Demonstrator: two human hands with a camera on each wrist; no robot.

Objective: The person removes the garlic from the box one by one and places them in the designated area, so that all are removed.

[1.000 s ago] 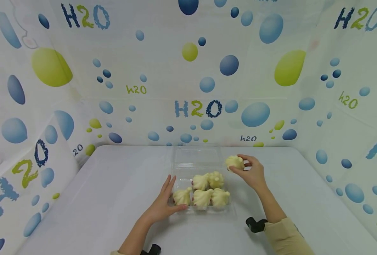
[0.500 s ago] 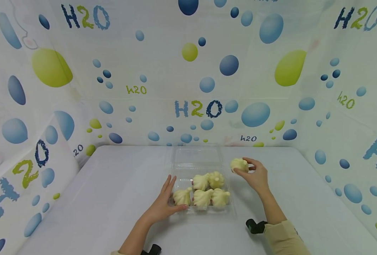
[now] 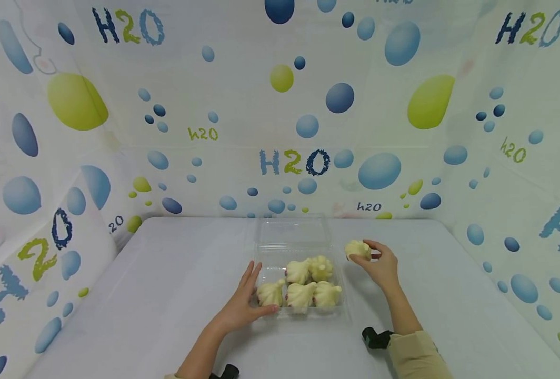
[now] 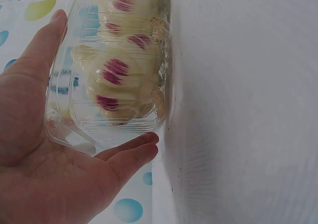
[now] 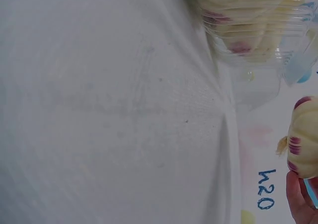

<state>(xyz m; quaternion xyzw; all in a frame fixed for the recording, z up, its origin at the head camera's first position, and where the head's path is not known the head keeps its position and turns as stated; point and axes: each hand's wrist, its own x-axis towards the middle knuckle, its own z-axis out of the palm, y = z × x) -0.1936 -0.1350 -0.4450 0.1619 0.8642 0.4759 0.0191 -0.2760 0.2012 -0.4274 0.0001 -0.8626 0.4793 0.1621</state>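
Observation:
My right hand (image 3: 383, 267) pinches a cream garlic bulb (image 3: 357, 249) between thumb and fingers, just right of a clear plastic container (image 3: 325, 312). Purple streaks and a tuft of root show on this garlic bulb (image 5: 304, 142) in the right wrist view. Several more garlic bulbs (image 3: 301, 295) sit inside the container in two rows, with a gap at the back left. My left hand (image 3: 242, 304) lies along the container's left side, fingers straight and thumb stretched over the front edge. In the left wrist view, the palm of that hand (image 4: 54, 179) is against the container's end.
The container's clear lid (image 3: 293, 232) is folded back toward the rear of the white table (image 3: 176, 273). A wall sheet (image 3: 242, 95) printed with blue and green drops rises behind and at both sides. Black wrist mounts (image 3: 376, 338) stick out near the forearms.
My right hand has shifted a little to the right and toward me, carrying the garlic bulb farther from the container. My left hand and the container stay where they were.

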